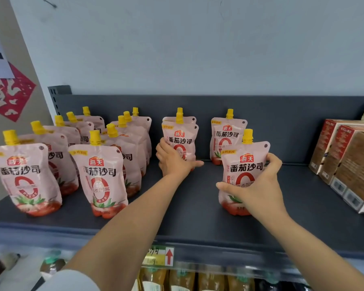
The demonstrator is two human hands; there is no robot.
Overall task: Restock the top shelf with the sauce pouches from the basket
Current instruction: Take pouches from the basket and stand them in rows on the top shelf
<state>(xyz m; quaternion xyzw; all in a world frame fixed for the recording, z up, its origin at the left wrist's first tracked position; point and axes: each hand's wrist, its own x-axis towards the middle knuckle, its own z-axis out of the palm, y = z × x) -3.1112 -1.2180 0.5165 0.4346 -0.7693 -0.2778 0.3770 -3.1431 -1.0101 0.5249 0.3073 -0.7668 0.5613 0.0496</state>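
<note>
Pink sauce pouches with yellow caps stand on the dark top shelf (pixel 198 206). Two rows of several pouches (pixel 101 171) fill the left side. My left hand (pixel 172 160) grips the lower left side of a pouch (pixel 182 139) standing mid-shelf, with another pouch close behind it. My right hand (pixel 259 185) grips a pouch (pixel 245 166) upright near the front, fingers round its right edge and thumb across its lower front. One more pouch (pixel 225 137) stands behind that one, near the back wall. The basket is out of view.
Brown and red boxes (pixel 345 160) stand at the shelf's right end. A yellow price tag with a red arrow (pixel 160 256) hangs on the shelf's front edge. Bottles and packets show on the shelf below. Bare shelf lies between my two hands.
</note>
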